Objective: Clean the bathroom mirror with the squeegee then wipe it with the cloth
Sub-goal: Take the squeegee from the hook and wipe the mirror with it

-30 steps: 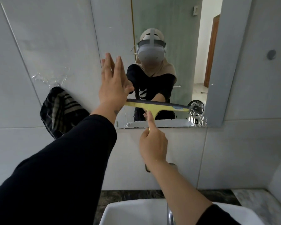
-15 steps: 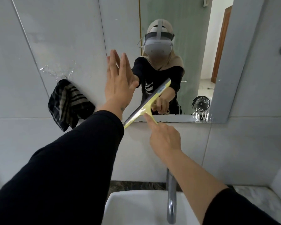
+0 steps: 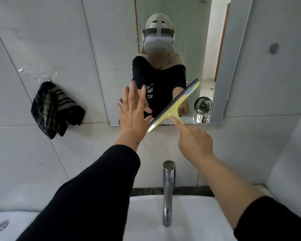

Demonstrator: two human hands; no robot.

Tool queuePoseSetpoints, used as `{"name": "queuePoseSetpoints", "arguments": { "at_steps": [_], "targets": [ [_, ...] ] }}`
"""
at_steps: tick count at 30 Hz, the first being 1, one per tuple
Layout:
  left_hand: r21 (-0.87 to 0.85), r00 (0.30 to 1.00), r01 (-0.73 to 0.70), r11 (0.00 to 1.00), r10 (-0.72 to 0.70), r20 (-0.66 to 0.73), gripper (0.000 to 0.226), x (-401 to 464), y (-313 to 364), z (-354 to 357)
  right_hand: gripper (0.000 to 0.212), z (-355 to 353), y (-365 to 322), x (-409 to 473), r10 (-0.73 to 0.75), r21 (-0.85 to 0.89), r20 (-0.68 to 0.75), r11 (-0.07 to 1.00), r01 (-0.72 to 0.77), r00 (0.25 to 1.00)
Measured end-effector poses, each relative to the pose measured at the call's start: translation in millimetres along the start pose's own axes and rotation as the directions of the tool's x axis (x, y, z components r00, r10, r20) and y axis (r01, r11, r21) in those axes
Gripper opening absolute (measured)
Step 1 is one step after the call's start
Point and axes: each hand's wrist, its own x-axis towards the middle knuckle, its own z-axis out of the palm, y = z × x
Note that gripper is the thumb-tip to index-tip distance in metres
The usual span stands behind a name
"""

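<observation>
The wall mirror [image 3: 184, 32] hangs above the sink and reflects a person in a headset. My right hand [image 3: 195, 141] grips the handle of a yellow squeegee [image 3: 174, 106], index finger stretched along it. Its blade lies tilted across the mirror's lower part, upper end to the right, lower end past the mirror's bottom edge. My left hand [image 3: 134, 115] is open, fingers spread, palm flat against the mirror's lower left. A dark striped cloth [image 3: 54, 108] hangs on the tiled wall to the left of the mirror.
A chrome tap [image 3: 168, 192] rises from the white sink [image 3: 146, 221] directly below my hands. A toilet cistern lid with a flush button [image 3: 1, 226] sits at the bottom left. A small fan reflection [image 3: 202, 104] shows at the mirror's lower right. A grey wall plug [image 3: 274, 48] is on the right tile.
The squeegee turned from lying level to steeply tilted and slid down to the mirror's bottom edge. My left hand stayed flat on the glass. The view dropped, showing more of the sink and tap.
</observation>
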Motion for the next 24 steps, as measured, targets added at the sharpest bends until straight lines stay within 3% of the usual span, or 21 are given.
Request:
{"name": "queuePoseSetpoints", "arguments": {
  "at_steps": [7,17,24],
  "targets": [
    [0.053,0.999,0.038,0.998,-0.038,-0.008,0.096,5.8,22.4,21.3,0.08,0.0,32.2,-0.1,0.013,0.005,-0.03,1.0,-0.013,0.999],
    [0.002,0.999,0.044,0.999,-0.044,-0.015,0.097,7.7,26.3,28.5,0.074,11.1,43.4,2.1,-0.025,0.014,-0.085,1.0,0.026,0.996],
    [0.002,0.999,0.045,0.999,-0.045,-0.007,0.093,7.0,27.7,26.3,0.063,16.5,56.4,-7.5,0.032,0.067,-0.073,0.997,-0.027,0.997]
  ]
}}
